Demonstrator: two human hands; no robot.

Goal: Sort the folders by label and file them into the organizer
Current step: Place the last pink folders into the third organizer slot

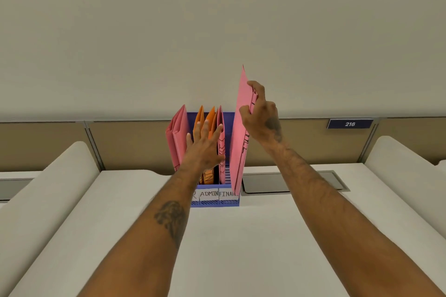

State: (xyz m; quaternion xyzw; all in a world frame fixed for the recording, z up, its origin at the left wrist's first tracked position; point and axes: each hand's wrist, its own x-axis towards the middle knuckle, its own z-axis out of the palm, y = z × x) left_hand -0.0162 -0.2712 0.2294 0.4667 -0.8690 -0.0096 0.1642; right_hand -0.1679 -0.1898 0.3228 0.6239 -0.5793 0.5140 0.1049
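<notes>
A blue organizer (217,202) stands at the back of the white desk, its front tags reading ADMIN and FINAN. Pink folders (178,137) fill its left slot. Orange folders (208,118) stand in the middle slot, and a pink folder (221,152) stands in the right one. My right hand (261,113) pinches the top edge of a tall pink folder (239,132), held upright with its lower end inside the right slot. My left hand (205,144), fingers straight, presses against the orange folders and the pink one beside them.
The white desk (229,248) runs toward me between two rounded white dividers (58,185). A grey cable hatch (294,182) lies right of the organizer. Tan partition panels (135,144) back the desk, with a blue plate (350,124) reading 216.
</notes>
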